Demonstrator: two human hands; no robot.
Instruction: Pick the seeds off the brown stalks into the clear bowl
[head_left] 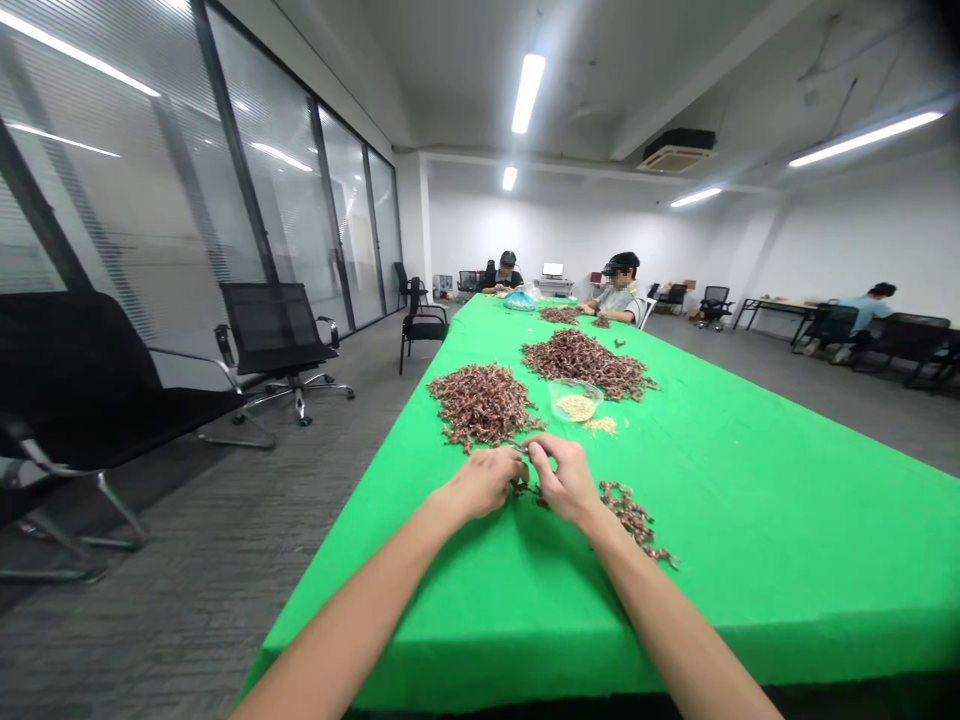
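1. Head view: the left hand (487,480) and right hand (564,480) meet low over the green surface (750,480), just this side of a brown heap (480,402).
2. Right fingers pinch a thin grey piece (520,449) (too small to identify) between the two hands; left fingers curl beside it, but their grip is hidden, so I cannot tell what they hold.
3. Bracing both wrists near the surface would likely steady such fine work.
4. A light, fingertip-only pinch seems best, leaving the piece in sight.
5. Loose brown bits (630,515) lie beside the right wrist; small wrist movements should avoid scattering them.
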